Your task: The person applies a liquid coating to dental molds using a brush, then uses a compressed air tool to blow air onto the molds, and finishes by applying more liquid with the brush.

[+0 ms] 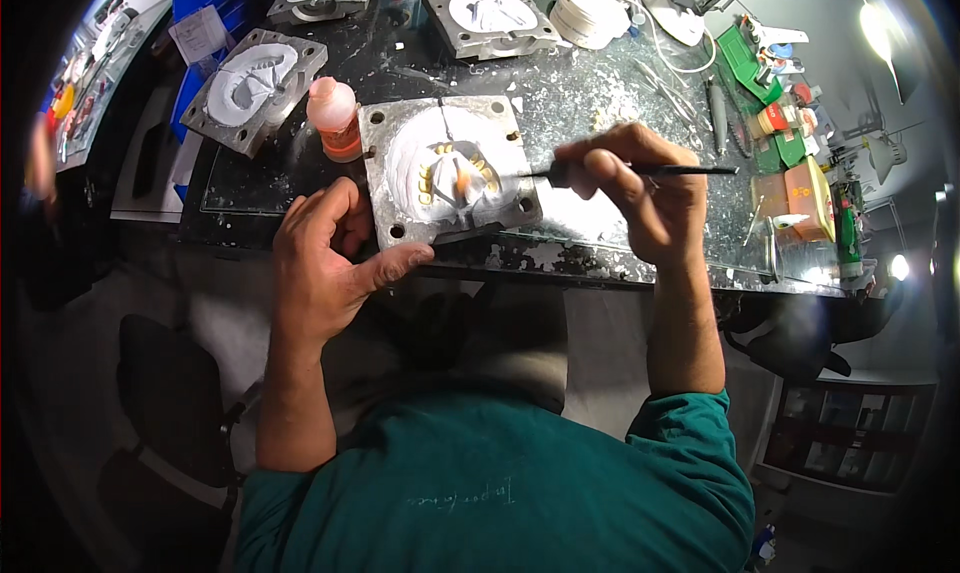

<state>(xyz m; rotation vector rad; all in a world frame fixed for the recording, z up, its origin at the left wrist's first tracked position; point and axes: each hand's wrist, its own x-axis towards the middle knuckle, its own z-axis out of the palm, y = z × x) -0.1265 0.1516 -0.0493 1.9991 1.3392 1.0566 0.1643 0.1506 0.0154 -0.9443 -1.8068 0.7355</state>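
A square metal denture flask [512, 138] filled with white plaster lies tilted at the bench's near edge. Several yellowish teeth [425, 185] sit in a curve in the plaster, and a small orange patch shows between them. My left hand [335, 248] grips the flask's lower left corner, thumb along the front edge and fingers at its side. Pinched in my right hand [640, 188] is a slim black-handled tool [690, 170]; its thin tip points left at the flask's right side. I cannot tell what kind of tip it has, nor whether it touches.
Just behind my left hand stands a bottle of orange-pink liquid [335, 123]. More plaster-filled flasks sit at the left [255, 88] and back [490, 18]. White round discs [588, 15] are stacked beyond. Hand tools [675, 91], a green box [745, 61] and an orange box [808, 201] line the right.
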